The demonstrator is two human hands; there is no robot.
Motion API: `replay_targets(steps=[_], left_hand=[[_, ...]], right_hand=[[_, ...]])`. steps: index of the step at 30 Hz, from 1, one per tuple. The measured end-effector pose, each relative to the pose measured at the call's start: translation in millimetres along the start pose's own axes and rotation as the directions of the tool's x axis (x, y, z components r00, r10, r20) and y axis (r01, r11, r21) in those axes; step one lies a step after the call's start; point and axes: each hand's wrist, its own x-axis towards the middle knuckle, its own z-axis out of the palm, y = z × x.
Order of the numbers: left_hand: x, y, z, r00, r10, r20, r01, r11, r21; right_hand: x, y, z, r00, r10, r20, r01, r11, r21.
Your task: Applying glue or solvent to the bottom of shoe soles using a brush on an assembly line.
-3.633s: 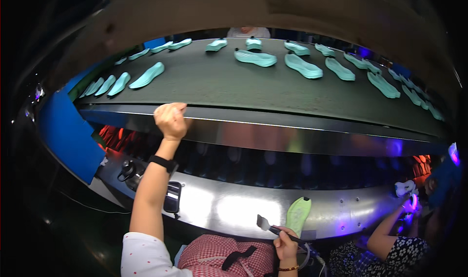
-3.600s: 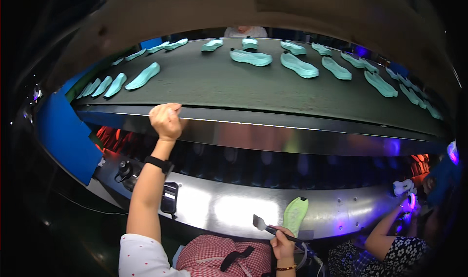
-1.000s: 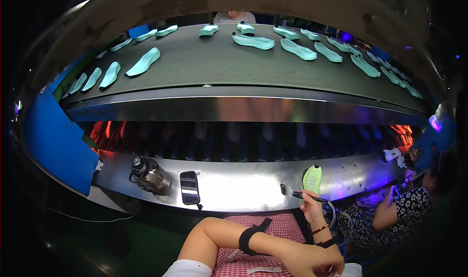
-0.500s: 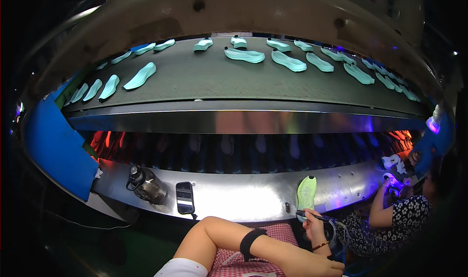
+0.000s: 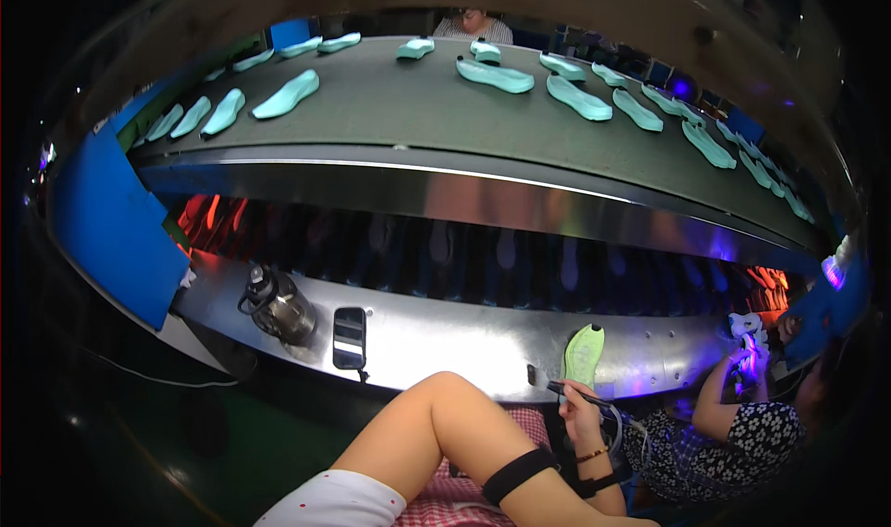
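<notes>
My right hand (image 5: 581,412), with a beaded bracelet at its wrist, is closed around the dark handle of a brush (image 5: 568,390). The brush's bristle end points left, just beside a yellow-green shoe sole (image 5: 583,353) on the metal ledge (image 5: 464,341). The hand covers the sole's near end. My left arm bends across my front, a black band round its forearm. Only a part of my left hand (image 5: 594,511) shows at the lower edge, its fingers out of sight.
Several aqua soles (image 5: 497,76) lie on the dark conveyor belt (image 5: 390,109). Below it is a dark slot with red glows at both ends. A bottle (image 5: 280,306) and a phone (image 5: 349,337) sit on the ledge. At right, a co-worker (image 5: 770,425) handles a white shoe part (image 5: 747,341).
My head view has tilted and shifted. The brush now reaches further left of the sole. My left arm has moved lower right, its hand mostly leaving the picture.
</notes>
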Motion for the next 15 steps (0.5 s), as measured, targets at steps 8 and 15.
replay_targets(steps=[8, 15], left_hand=[[23.5, -1.5, -17.9, 0.962, 0.134, 0.238, 0.036, 0.801, -0.598], [-26.1, 6.6, -52.5, 1.0, 0.016, -0.015, -0.008, 0.905, 0.425]], right_hand=[[18.7, 18.6, 53.5, 0.969, 0.155, 0.194, -0.136, 0.985, -0.109], [18.8, 0.8, 38.0, 0.951, 0.153, 0.268, -0.125, 0.985, -0.119]])
